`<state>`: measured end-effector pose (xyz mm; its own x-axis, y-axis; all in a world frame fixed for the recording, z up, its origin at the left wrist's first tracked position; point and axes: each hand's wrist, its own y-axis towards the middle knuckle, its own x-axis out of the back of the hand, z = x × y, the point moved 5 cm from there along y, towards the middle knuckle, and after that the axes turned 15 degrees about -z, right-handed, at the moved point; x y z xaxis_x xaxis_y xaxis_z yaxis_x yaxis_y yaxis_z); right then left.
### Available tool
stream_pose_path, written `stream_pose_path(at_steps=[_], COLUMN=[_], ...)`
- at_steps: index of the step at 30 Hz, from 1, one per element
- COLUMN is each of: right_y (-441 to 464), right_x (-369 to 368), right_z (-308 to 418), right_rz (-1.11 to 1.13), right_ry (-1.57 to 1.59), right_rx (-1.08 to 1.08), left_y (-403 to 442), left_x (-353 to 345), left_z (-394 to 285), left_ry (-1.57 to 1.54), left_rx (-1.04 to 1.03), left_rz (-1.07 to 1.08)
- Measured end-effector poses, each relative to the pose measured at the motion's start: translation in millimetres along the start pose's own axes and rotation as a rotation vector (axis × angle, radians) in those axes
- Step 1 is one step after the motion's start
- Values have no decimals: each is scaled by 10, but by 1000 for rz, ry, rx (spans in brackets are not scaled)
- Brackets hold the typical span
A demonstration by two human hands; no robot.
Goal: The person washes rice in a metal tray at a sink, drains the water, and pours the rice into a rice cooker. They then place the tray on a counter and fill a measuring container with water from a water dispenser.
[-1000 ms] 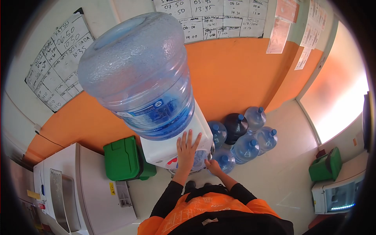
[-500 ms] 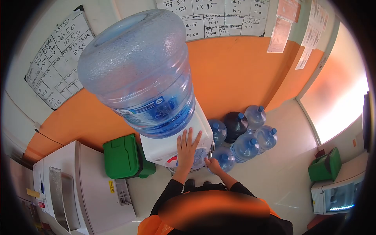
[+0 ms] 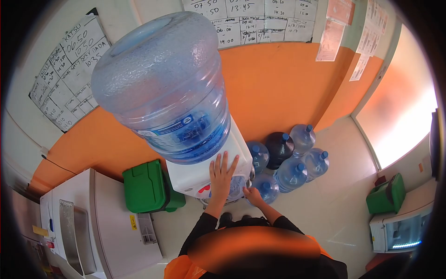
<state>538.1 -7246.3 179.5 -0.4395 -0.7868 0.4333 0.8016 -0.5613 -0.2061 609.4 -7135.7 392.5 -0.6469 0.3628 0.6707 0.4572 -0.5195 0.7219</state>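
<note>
A large clear blue water bottle (image 3: 172, 97) sits upside down on a white water dispenser (image 3: 239, 144), with some water low in it. My left hand (image 3: 222, 174) lies with fingers spread on the dispenser's front top edge, just below the bottle and beside a red tap (image 3: 204, 189). Close to the dispenser's front is a clear plastic container (image 3: 238, 186), partly hidden behind my left hand. My right hand (image 3: 253, 196) is closed at the container's right edge and appears to grip it there.
Several capped water bottles (image 3: 291, 174) stand on the floor to the right. A green bin (image 3: 144, 186) is left of the dispenser, beside a grey-white cabinet (image 3: 123, 223). Whiteboards (image 3: 72, 69) hang on the wall. A second green box (image 3: 385, 195) is far right.
Both hands keep their places and hold the same poses. The view has shifted very slightly; nothing else visibly differs.
</note>
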Motion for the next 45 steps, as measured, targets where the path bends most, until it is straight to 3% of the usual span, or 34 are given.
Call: stream_pose_path(at_steps=[45], right_y=[2], right_x=[-10], right_z=[-53], right_rz=[1], right_ry=[-22], right_rx=[-8], left_y=[-2], left_x=[14], left_z=[-6], left_ry=[12], left_rx=[-2], left_rz=[9])
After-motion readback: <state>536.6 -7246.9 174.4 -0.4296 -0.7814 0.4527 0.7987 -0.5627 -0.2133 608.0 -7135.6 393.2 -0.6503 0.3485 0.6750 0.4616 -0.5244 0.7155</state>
